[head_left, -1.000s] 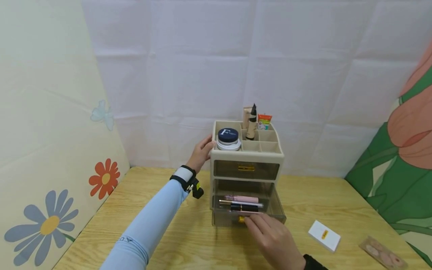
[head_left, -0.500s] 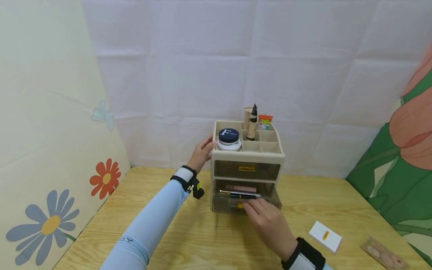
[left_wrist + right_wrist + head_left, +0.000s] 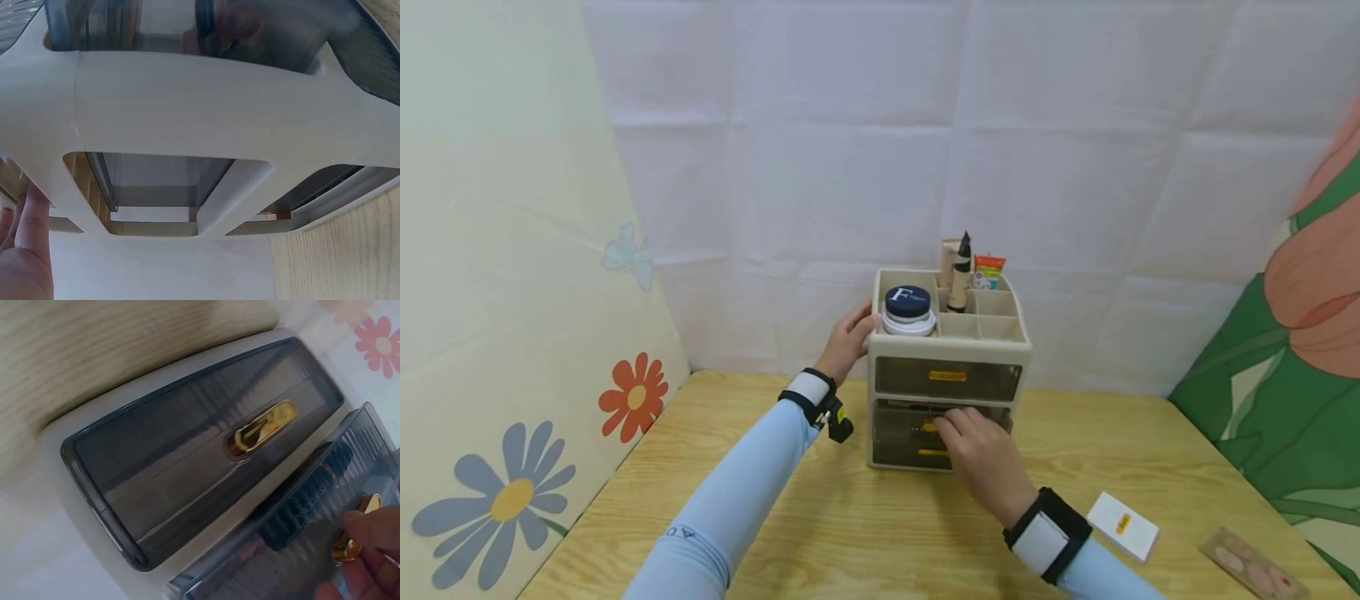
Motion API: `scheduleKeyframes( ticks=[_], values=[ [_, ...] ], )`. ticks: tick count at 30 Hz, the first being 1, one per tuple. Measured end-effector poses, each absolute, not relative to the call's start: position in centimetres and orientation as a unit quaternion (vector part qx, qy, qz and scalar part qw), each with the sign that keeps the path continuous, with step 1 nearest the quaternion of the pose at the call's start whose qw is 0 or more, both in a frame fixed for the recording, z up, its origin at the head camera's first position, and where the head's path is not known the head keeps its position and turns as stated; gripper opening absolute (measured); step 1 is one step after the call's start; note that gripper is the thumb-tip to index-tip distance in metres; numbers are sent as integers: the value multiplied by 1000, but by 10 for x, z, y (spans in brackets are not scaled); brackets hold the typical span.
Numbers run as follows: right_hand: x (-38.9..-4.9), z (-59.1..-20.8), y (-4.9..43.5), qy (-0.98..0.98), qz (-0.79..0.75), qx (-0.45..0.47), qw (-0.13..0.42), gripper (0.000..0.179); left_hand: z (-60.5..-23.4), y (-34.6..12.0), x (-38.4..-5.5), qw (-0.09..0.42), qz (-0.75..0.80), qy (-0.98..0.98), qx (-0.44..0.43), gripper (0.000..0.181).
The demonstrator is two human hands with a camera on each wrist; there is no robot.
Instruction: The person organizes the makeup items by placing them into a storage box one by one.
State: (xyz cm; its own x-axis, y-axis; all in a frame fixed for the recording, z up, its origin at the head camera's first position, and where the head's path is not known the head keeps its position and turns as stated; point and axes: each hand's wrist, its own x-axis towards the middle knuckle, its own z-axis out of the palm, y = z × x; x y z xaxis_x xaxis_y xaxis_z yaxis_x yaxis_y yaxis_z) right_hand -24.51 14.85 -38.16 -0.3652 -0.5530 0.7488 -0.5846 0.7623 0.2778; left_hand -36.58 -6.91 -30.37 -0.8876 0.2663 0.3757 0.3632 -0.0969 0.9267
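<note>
A cream cosmetics organizer with smoky see-through drawers stands on the wooden table. My left hand rests against its left side, fingers lying along the wall. At the front, the thumb and fingers of my right hand pinch the gold handle of the middle drawer. That drawer sticks out slightly from the body, and dark and pink cosmetics show through its front in the right wrist view. The top drawer and the bottom drawer are closed.
On the organizer's top sit a navy-lidded jar, a beige tube with a black pointed cap and a small orange tube. To the right lie a white box and a makeup palette. A white cloth hangs behind.
My right hand has pushed the middle drawer inward, from well pulled out to nearly closed, and its cosmetics have gone in with it. My left hand has stayed on the organizer's side.
</note>
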Motion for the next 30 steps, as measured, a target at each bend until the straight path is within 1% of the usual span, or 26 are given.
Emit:
scheduleKeyframes(
  ticks=[6, 11, 21, 26, 27, 29, 30],
  values=[
    [-258, -380, 148, -831, 0, 334, 445, 18, -304, -69, -368, 38, -708, -664, -238, 60],
    [-263, -380, 149, -829, -11, 328, 454, 22, -304, -69, -367, 37, -706, -665, -241, 59],
    [-265, -378, 148, -825, -16, 330, 459, 18, -303, -70, -370, 41, -697, -677, -231, 57],
    [-258, -379, 147, -814, 8, 341, 469, 7, -302, -71, -365, 30, -697, -679, -229, 58],
    [-256, -380, 147, -809, 15, 347, 474, 9, -302, -71, -364, 29, -698, -677, -230, 58],
    [-251, -383, 145, -801, 25, 359, 479, 20, -301, -70, -363, 28, -700, -675, -232, 58],
    [-249, -385, 144, -797, 27, 368, 478, 21, -301, -70, -363, 28, -699, -676, -232, 58]
  ],
)
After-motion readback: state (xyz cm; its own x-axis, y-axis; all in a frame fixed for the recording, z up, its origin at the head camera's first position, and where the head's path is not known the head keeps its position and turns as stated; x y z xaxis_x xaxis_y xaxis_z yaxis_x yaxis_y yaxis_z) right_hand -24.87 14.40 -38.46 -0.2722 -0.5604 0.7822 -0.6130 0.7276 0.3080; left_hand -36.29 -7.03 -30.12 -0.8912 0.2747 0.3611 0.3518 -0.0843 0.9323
